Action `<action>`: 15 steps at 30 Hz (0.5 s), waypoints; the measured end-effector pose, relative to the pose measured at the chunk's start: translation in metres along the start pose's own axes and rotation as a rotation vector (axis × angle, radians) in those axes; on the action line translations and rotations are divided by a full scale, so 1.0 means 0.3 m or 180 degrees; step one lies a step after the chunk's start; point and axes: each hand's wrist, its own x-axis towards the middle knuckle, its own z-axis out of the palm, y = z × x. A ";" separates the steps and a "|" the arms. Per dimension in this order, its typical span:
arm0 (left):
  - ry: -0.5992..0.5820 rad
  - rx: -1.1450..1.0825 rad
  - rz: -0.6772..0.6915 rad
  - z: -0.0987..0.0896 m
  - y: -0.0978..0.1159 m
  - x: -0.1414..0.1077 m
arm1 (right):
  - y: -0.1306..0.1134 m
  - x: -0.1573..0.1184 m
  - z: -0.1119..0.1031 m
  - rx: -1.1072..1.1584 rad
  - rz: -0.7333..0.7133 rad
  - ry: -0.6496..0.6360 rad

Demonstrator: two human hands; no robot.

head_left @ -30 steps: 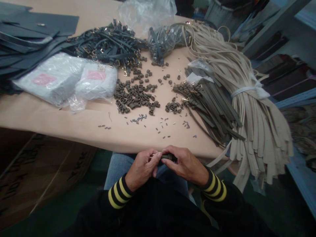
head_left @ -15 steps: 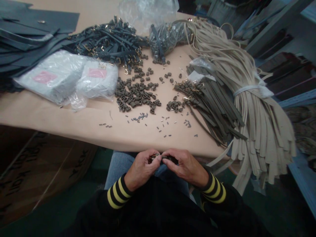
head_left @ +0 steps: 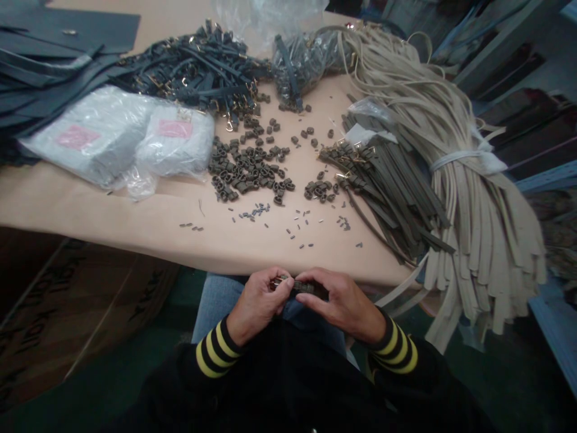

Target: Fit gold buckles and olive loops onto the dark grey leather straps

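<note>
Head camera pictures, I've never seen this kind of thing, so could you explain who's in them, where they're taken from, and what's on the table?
There's no machine here, just a person's bare hands. Every picture comes from one camera worn on the head, looking forward and down, so you see roughly what the wearer sees. The left hand and right hand meet at the table's near edge, both pinching a small dark piece; fingers hide much of it. On the table lie brown loops, tiny grey bits and wrapped white packets. Dark straps are heaped behind; olive straps and a tied beige bundle lie to the right.
</note>
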 end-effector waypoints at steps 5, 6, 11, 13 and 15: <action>-0.0054 0.0043 0.0025 -0.002 0.006 -0.004 | 0.007 -0.022 -0.066 0.0066 0.0594 -0.0794; -0.0067 0.0078 0.0049 -0.001 0.006 -0.004 | 0.009 -0.028 -0.073 0.0085 0.0714 -0.1008; -0.0203 0.0348 0.0231 0.008 0.000 -0.006 | 0.016 -0.041 -0.057 0.0764 0.0931 -0.1314; -0.0185 0.0456 0.0289 0.007 0.004 -0.008 | 0.017 -0.039 -0.042 0.0900 0.0904 -0.1251; -0.0196 0.0612 0.0352 0.002 0.012 -0.012 | 0.016 -0.036 -0.032 0.0843 0.0797 -0.1115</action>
